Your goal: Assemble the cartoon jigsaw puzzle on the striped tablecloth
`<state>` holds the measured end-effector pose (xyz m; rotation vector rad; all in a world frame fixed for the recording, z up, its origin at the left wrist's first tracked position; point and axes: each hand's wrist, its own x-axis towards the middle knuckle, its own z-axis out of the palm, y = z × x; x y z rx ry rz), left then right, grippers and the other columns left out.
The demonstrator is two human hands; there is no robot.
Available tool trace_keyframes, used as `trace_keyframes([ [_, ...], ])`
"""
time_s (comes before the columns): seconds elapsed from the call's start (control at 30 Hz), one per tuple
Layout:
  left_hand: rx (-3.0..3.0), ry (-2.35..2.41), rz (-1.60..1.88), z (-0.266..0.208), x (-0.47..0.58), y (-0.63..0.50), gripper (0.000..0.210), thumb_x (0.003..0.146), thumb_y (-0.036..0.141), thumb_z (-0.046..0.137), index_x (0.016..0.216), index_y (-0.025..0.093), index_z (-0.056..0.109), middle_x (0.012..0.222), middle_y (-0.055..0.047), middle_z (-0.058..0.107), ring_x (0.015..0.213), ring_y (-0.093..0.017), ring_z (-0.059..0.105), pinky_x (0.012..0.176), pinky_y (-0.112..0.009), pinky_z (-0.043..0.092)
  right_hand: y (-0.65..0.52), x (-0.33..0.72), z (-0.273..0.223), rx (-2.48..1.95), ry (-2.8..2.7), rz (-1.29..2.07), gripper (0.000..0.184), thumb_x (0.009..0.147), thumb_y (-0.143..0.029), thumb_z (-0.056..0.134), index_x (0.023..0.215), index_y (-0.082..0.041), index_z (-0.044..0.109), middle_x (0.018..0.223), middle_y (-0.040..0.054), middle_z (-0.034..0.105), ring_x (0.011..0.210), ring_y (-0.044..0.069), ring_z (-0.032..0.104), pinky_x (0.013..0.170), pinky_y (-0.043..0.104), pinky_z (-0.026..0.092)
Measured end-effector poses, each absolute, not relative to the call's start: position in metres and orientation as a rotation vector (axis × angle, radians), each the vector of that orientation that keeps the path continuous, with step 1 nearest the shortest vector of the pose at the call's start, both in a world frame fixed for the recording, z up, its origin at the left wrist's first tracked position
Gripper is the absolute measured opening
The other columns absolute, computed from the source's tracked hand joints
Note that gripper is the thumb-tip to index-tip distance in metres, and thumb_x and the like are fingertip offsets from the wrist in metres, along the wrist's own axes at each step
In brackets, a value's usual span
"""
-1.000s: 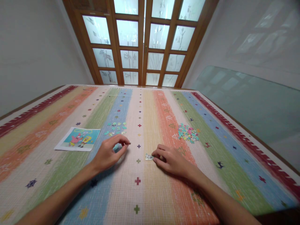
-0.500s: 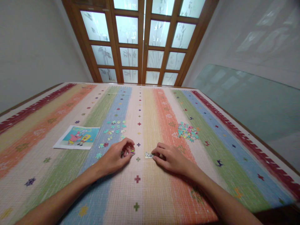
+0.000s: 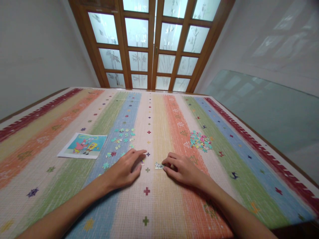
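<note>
now the right hand (image 3: 178,167) pinches narrowly at the right end of a small jigsaw section (image 3: 158,165), low on the cloth-covered bench (image 3: 166,205); the left hand (image 3: 128,168) gapes, thumb and forefinger apart by a loose jigsaw piece (image 3: 143,162). likely light, stiff card, weak at the joins: best gripped along flat edges.

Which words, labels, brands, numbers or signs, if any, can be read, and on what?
No readable words, labels, brands or numbers.
Picture card: cartoon figures, no legible lettering.
Tablecloth: decorative crosses and trees, no legible lettering.
Puzzle pieces: any print is too small to read.
</note>
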<state>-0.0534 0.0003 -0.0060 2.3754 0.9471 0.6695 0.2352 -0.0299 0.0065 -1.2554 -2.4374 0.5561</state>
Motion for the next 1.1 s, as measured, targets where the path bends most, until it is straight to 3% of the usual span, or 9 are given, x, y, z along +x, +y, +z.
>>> trace_keyframes([
  [0.17,2.443,0.947,0.651,-0.0048,-0.0535,0.0013,0.046,0.096,0.021,0.056,0.141,0.024,0.048,0.114,-0.010,0.070,0.113,-0.028,0.062,0.097,-0.048,0.053,-0.0293,0.2360,0.0043,-1.254,-2.442,0.549,0.017,0.097,-0.021,0.056,0.102,-0.017,0.072,0.091,0.0070,0.067,0.078,0.017,0.061,0.071,0.031,0.044],
  [0.43,2.515,0.910,0.716,-0.0035,-0.0492,-0.0043,0.041,0.098,0.016,0.050,0.139,0.021,0.049,0.109,-0.008,0.069,0.104,-0.025,0.062,0.091,-0.044,0.055,-0.0297,0.2359,0.0030,-1.241,-2.432,0.558,0.017,0.097,-0.022,0.056,0.101,-0.017,0.072,0.091,0.0070,0.066,0.078,0.017,0.061,0.071,0.031,0.043],
  [1.1,2.618,0.891,0.719,-0.0085,-0.0481,-0.0055,0.042,0.098,0.014,0.051,0.140,0.017,0.048,0.111,-0.012,0.068,0.106,-0.027,0.060,0.090,-0.045,0.056,-0.0304,0.2350,0.0030,-1.251,-2.425,0.579,0.018,0.098,-0.021,0.055,0.100,-0.017,0.072,0.089,0.0068,0.065,0.076,0.017,0.060,0.071,0.031,0.045],
])
